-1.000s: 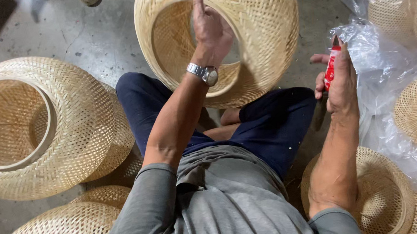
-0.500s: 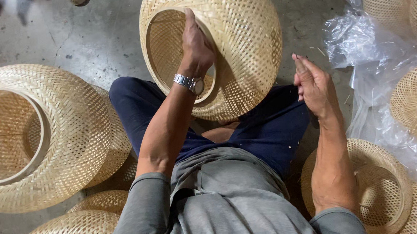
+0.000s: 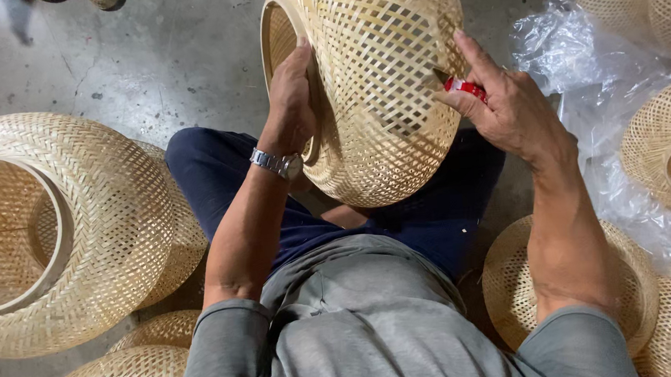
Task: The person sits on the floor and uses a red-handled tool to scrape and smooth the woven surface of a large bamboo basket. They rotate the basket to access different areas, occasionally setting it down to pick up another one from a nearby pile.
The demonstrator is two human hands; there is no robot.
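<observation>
The woven bamboo shade sits in the upper middle of the frame, propped on the seated person's lap above the dark blue trousers. It is tipped on its side: its round opening faces the left of the frame, so the axis through that opening runs roughly left to right, while its bulging wall faces the camera and the right.

The left hand is at the opening's rim, fingers hooked inside and thumb side along the edge, gripping the shade; a metal wristwatch sits on that wrist. The right hand lies against the shade's outer wall at its right side, closed around a small red tool whose tip points left into the weave. Both hands touch the shade, one on either side.

Further out, a large shade lies at the left on the concrete floor, more shades lie at the lower left and lower right, and clear plastic sheeting with further shades fills the right edge.
</observation>
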